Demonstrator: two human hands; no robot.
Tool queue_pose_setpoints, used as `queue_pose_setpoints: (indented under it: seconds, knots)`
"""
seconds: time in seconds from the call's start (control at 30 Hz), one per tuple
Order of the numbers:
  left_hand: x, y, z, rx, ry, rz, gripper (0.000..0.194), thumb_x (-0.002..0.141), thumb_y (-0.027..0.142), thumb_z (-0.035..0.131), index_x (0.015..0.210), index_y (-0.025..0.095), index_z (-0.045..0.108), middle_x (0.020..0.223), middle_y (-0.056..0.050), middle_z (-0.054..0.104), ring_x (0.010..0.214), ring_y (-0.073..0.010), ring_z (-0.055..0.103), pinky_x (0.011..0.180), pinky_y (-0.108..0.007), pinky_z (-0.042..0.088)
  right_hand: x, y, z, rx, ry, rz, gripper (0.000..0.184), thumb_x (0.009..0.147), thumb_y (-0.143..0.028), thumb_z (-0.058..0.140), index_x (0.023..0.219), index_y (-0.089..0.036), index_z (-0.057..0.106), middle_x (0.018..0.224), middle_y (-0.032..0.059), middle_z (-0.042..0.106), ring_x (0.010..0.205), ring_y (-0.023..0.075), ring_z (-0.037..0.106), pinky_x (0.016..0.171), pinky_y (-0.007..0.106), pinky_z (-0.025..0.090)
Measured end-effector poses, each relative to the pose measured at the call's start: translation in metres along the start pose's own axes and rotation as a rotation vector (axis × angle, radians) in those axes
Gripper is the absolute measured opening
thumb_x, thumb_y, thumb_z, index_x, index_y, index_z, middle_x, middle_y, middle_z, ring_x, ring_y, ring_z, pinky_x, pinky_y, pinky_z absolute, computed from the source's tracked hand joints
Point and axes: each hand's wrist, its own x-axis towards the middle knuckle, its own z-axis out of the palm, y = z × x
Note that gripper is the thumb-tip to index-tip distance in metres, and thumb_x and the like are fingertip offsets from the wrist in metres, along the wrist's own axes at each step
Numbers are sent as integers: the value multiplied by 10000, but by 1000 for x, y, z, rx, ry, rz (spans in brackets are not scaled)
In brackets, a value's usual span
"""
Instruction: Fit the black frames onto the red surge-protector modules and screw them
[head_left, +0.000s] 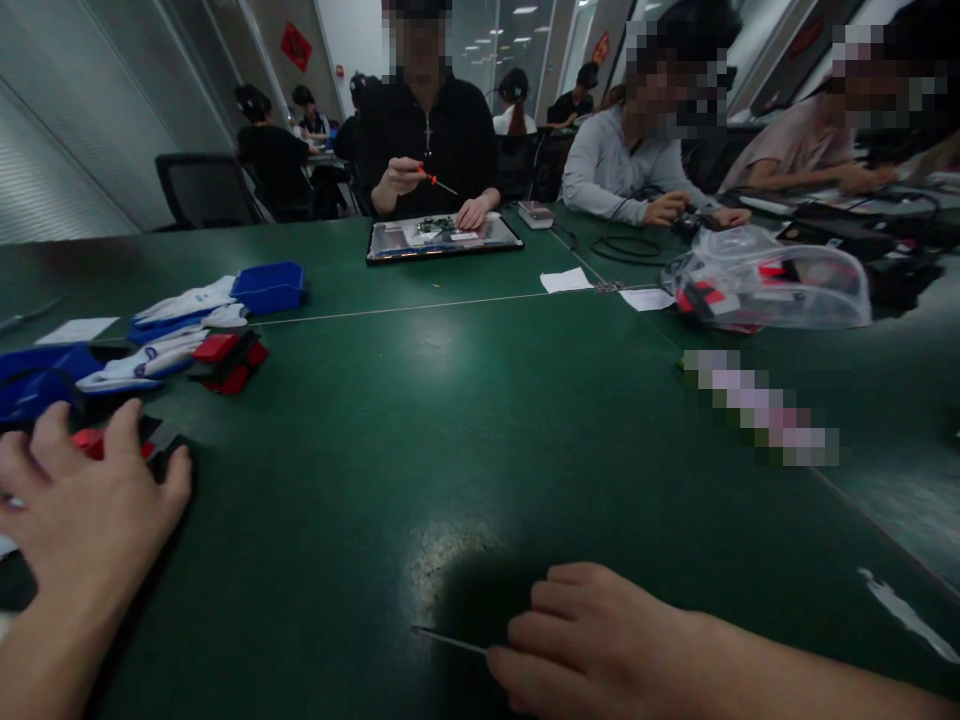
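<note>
At the lower right, my right hand point(600, 640) is closed around a screwdriver point(450, 640). Only its thin metal shaft shows, pointing left just over the green table point(360, 480); the handle is hidden in my fist. My left hand point(90, 510) reaches out at the left edge with its fingers spread and nothing visibly gripped. Just beyond and partly behind those fingers lies a red and black thing point(161, 438). I cannot tell whether the hand touches it. A similar red and black bundle point(229, 360) lies farther off.
White and blue gloves point(161, 360) and a blue tray point(268, 288) are at the left. Across the table, a person point(427, 140) holds a red-handled screwdriver over an opened flat panel point(390, 240). A clear plastic bag point(817, 275) and black cables point(626, 248) lie at the right.
</note>
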Motion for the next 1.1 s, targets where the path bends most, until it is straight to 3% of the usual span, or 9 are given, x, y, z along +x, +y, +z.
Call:
queue_pose_setpoints:
  seconds: [0.03,0.07,0.17,0.4,0.7,0.83,1.1]
  knots:
    - [1,6,5,65,128,-29,752,909,488,518,1582,279,255,1693,-198,73,1485,-587,67,1068,-824,130,-1,1,-1,-19,-23,-18,133,1040,-286,542,1034,-176,617,690,-37,617,545,143,454,511,317,279]
    - [2,12,11,114,177,-29,687,930,515,467,1546,228,365,1672,-222,172,1482,-562,171,1087,-797,187,-1,2,-1,-32,-45,-28,143,1039,-291,547,1065,-169,618,680,-38,614,543,143,458,511,316,281]
    - [4,24,20,167,176,11,682,945,578,401,1464,147,506,1624,-255,298,1472,-527,273,1108,-758,253,-4,5,-2,-45,-117,-25,186,1046,-274,513,1152,-158,612,674,-31,626,534,148,477,514,324,282]
    - [6,23,17,184,97,94,674,956,559,387,1384,74,574,1547,-277,398,1422,-490,388,1117,-670,352,-5,3,-4,-98,-259,10,279,1039,-265,518,1270,-127,592,745,-6,676,572,156,550,530,326,327]
    - [6,27,29,26,74,230,629,932,578,419,1368,158,590,1489,-225,475,1365,-481,469,1116,-647,402,-6,2,-7,-84,-240,5,274,1039,-253,505,1253,-112,605,728,2,674,572,154,548,530,331,320]
    - [6,25,34,0,1,301,588,933,570,429,1384,217,563,1510,-185,456,1362,-473,473,1103,-658,423,-5,4,-7,-69,-227,15,252,1033,-248,517,1225,-117,615,716,-2,667,567,150,542,532,329,313]
    - [5,27,33,-43,10,260,591,915,585,424,1302,183,621,1459,-192,508,1317,-460,526,1094,-634,457,-5,5,-6,-79,-239,-1,254,1061,-288,480,1198,-123,617,731,-2,677,579,153,560,530,323,321]
